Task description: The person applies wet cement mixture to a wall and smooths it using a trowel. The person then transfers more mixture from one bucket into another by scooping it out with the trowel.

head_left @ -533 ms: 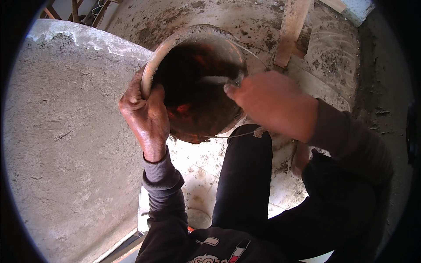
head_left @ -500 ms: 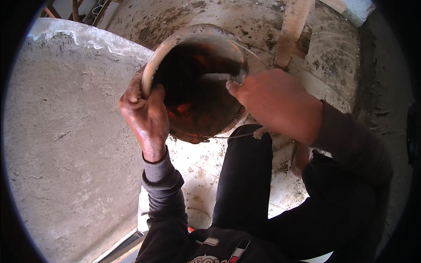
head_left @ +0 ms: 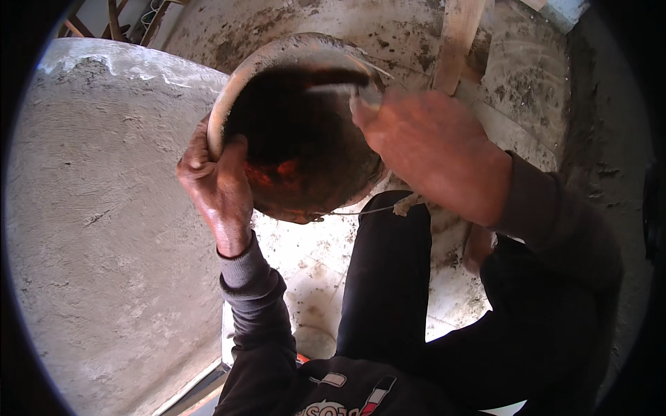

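Observation:
A round, mortar-stained bucket (head_left: 223, 104) is tilted so that its mouth faces me, its inside dark with an orange glow low down. My left hand (head_left: 220, 184) is closed round the rim at the left, thumb inside. From the right, my right hand (head_left: 433, 149) reaches over the far-right part of the mouth, closed on the handle of a trowel. The trowel's thin blade (head_left: 329, 89) lies inside the bucket, smeared by motion, so its exact shape is unclear. The bucket's wire handle (head_left: 361, 212) hangs loose at the near side, beside my knee.
At the left rises a broad grey plastered surface (head_left: 118, 194) with a pale top edge. A wooden post (head_left: 458, 45) stands on the mortar-spattered floor (head_left: 277, 28) at the far right. My dark-clad leg (head_left: 385, 284) is bent below the bucket. Wooden pieces show at the upper left.
The bucket and my left hand have shifted slightly left. My right hand has moved the trowel a little up and left within the bucket.

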{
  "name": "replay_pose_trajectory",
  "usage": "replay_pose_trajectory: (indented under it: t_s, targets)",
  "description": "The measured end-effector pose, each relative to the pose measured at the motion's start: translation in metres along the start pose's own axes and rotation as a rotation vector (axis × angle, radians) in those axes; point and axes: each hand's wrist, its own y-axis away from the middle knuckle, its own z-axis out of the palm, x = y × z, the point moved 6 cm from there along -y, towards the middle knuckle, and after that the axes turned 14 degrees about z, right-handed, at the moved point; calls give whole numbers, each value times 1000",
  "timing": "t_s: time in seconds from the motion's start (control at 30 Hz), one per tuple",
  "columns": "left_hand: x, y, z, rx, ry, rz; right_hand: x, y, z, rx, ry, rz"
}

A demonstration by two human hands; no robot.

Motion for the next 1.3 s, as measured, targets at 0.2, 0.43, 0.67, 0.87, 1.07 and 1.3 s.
replay_pose_trajectory:
  t_s: [0.2, 0.43, 0.67, 0.87, 1.07, 1.3]
  targets:
    - [-8, 2, -6, -12, -20, -14, -12, 12, 22, -50, -262, -127]
    - [-18, 6, -14, -85, 32, -73, 1, 3, 5, 242, -179, -69]
    - [-20, 5, -15, -62, 84, 16, -31, 3, 26, 216, -148, -104]
    - [-26, 7, -18, -47, 47, 18, -29, 7, 27, 30, -155, -223]
    - [-19, 4, -14, -112, 35, 3, -9, -1, 8, 174, -49, -85]
    - [-15, 4, -12, -115, 42, 28, -21, 8, 35, 78, -115, -167]
